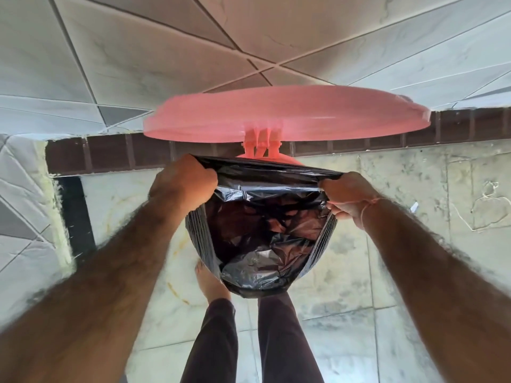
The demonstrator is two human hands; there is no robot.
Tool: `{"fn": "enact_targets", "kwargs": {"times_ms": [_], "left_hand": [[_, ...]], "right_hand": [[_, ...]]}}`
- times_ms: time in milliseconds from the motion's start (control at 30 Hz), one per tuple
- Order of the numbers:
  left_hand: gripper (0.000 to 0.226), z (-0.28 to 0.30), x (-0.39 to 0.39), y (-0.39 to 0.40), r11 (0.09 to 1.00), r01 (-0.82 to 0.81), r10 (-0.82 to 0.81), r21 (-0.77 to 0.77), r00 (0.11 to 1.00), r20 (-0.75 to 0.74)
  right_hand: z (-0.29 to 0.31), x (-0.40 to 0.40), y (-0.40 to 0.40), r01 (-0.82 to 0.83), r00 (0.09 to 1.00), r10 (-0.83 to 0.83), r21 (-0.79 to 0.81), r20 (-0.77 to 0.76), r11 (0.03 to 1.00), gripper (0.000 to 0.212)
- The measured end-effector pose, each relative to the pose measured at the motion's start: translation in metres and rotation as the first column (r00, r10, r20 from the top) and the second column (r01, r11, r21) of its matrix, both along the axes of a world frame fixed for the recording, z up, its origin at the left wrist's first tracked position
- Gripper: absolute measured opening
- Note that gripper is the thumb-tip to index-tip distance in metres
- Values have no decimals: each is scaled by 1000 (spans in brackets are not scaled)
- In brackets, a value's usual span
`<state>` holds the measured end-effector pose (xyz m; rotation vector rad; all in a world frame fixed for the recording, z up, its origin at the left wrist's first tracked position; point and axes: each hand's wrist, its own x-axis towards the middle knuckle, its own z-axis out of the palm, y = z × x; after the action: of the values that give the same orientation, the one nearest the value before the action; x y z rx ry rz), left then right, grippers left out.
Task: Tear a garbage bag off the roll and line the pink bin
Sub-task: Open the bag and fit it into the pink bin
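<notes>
Both hands hold the one black garbage bag (265, 239) by its far edge: the left hand (184, 179) and the right hand (345, 194) each keep a closed grip on the plastic, likely stretching it over the rim under the hinge. Below the grips the bag fills the single pink bin (287, 158); its one lid (284, 111) stands raised beyond them.

Both bare forearms are reaching forward and down, spread apart. The left hand (184, 179) is clenching in a fist-like grip, knuckles up. The right hand (347, 196) is pinching with fingers curled under, a thin thread circling its wrist. One bare foot (208, 281) is standing below the left grip.
</notes>
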<state>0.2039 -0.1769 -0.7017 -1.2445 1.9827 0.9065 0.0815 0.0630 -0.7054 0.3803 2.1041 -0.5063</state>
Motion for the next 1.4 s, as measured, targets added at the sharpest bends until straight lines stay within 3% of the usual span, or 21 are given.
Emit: {"fn": "enact_targets", "kwargs": {"times_ms": [100, 200, 300, 367, 433, 500, 567, 667, 733, 800, 900, 1000, 1067, 1133, 1167, 1233, 1300, 1400], "left_hand": [[24, -2, -10, 3, 996, 84, -84, -25, 996, 15], [31, -9, -15, 9, 985, 172, -173, -30, 985, -12], [28, -8, -19, 15, 985, 171, -167, 16, 974, -150], [28, -11, -22, 12, 991, 126, -112, 54, 971, -213], [30, -17, -19, 4, 989, 114, -95, 93, 979, -180], [34, -22, -10, -4, 989, 108, -99, 105, 991, -91], [34, -20, 3, -7, 975, 207, -206, 81, 978, -19], [26, -23, 24, -12, 959, 282, -282, 39, 960, -9], [17, -27, 40, -13, 957, 288, -288, 12, 957, 23], [15, -28, 56, -10, 974, 218, -223, 64, 970, 96], [17, -32, 76, -3, 988, 14, -35, 152, 990, 137], [19, -37, 83, 10, 937, -239, 197, 253, 964, 181], [19, -41, 83, 12, 904, -365, 321, 224, 923, 210], [16, -42, 84, 11, 872, -435, 388, 222, 893, 227], [17, -42, 86, 10, 850, -461, 409, 254, 882, 233], [19, -41, 93, 10, 825, -462, 402, 327, 885, 237], [21, -39, 101, 10, 816, -443, 396, 370, 896, 199], [24, -36, 111, 16, 785, -485, 481, 387, 869, 112]], "right_hand": [[-5, 0, -1, -134, 985, 139, 58, -105, 989, 34], [-7, 1, -5, -178, 973, 179, 23, -143, 984, 27], [-9, -3, -10, -177, 944, 151, -62, -295, 982, 24], [-16, -4, -9, -86, 947, 36, -145, -318, 986, 29], [-23, -3, -3, -78, 950, 28, -149, -311, 986, 35], [-27, 0, 7, -192, 941, 150, -113, -304, 975, 33], [-28, 1, 18, -250, 932, 205, -121, -297, 961, 27], [-28, 2, 31, -230, 952, 183, -179, -245, 957, 25], [-31, 5, 37, -295, 937, 252, -163, -240, 941, 24], [-30, 8, 41, -402, 898, 367, -116, -242, 908, 17], [-34, 5, 45, -349, 929, 314, -179, -196, 920, 11], [-40, 1, 44, -356, 925, 321, -168, -202, 919, 27], [-40, -1, 42, -408, 906, 381, -139, -187, 902, 38], [-38, -1, 44, -537, 837, 521, -66, -166, 841, 39], [-35, 2, 46, -647, 750, 637, 2, -180, 762, 35], [-29, 11, 58, -835, 459, 840, 182, -290, 519, 24], [-29, 22, 77, -884, 275, 881, 259, -385, 389, 23], [-33, 36, 108, -898, 107, 890, 340, -443, 278, 38]]}}
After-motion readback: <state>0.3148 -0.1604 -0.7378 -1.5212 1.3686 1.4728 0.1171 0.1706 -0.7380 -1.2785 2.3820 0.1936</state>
